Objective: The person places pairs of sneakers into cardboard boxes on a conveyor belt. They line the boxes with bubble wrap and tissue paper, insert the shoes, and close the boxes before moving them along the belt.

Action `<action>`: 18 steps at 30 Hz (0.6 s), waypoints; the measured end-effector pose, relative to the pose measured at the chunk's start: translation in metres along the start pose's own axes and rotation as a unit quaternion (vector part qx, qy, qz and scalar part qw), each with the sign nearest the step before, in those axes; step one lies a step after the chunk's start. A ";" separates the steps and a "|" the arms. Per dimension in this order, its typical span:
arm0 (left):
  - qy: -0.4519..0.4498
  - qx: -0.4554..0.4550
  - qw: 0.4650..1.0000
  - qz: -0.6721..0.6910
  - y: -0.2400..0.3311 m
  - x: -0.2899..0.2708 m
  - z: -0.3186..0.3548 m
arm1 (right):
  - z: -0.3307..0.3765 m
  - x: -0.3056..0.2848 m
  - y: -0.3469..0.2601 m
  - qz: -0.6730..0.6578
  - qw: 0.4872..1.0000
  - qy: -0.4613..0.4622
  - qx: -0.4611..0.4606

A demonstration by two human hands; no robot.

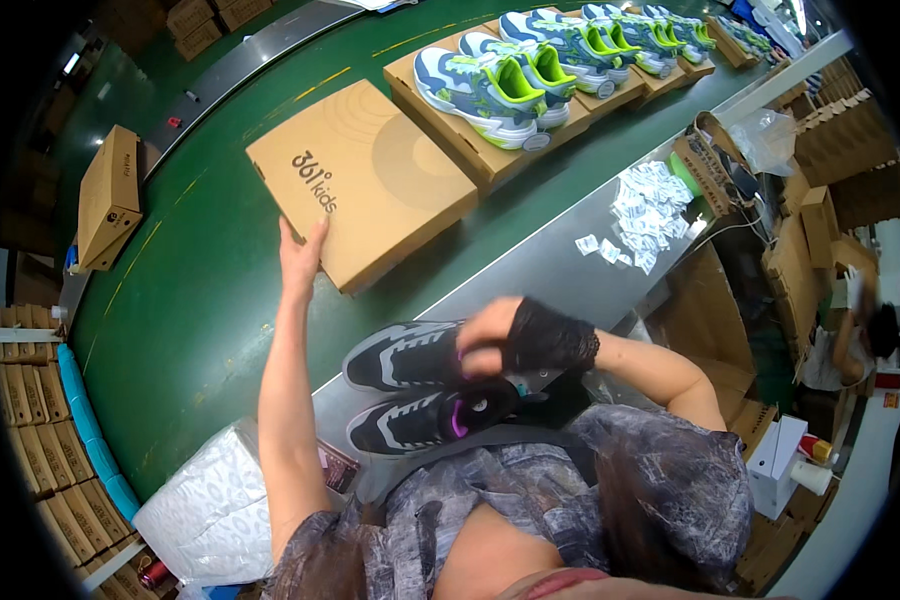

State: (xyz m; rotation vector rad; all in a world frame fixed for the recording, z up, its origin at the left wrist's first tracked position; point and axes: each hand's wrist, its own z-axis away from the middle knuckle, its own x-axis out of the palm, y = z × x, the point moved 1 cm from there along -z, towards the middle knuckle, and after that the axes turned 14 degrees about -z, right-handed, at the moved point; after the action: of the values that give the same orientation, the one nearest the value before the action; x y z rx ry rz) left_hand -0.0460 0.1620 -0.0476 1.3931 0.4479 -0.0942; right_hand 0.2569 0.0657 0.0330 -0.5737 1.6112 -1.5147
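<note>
A closed brown cardboard shoebox [380,185] lies on the green belt, and my left hand [302,255] grips its near left corner, thumb on the lid. Close to my body, a pair of black and grey sneakers rests side by side on the metal ledge: the far sneaker [395,358] and the near sneaker [420,420], both with magenta at the collar. Over the heel of the far one is my right hand [530,338], in a black fingerless glove. Its fingers look bent but are smeared by motion, so I cannot make out whether they hold anything.
Several white, blue and lime sneakers [495,95] stand on shoeboxes along the belt. Small white packets [655,210] are heaped on the metal ledge [560,240] at right. Another shoebox [110,200] sits far left. A white patterned plastic bundle [210,510] lies by my left arm.
</note>
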 end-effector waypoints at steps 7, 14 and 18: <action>-0.006 0.067 0.998 -0.012 0.005 0.046 -0.033 | -0.014 -0.054 0.052 0.230 0.922 0.295 -0.096; -0.052 0.173 0.981 -0.073 0.029 0.191 -0.051 | -0.060 -0.118 0.128 0.547 0.786 0.287 0.016; -0.173 -0.030 0.968 0.181 0.082 0.203 -0.044 | -0.039 -0.178 0.149 0.499 0.794 0.347 -0.004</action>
State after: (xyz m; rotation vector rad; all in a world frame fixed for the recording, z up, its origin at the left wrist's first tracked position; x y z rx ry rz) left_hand 0.1543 0.2598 -0.0494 1.3444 -0.0958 -0.0242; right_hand 0.3545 0.2552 -0.0679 0.8730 1.9407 -0.8782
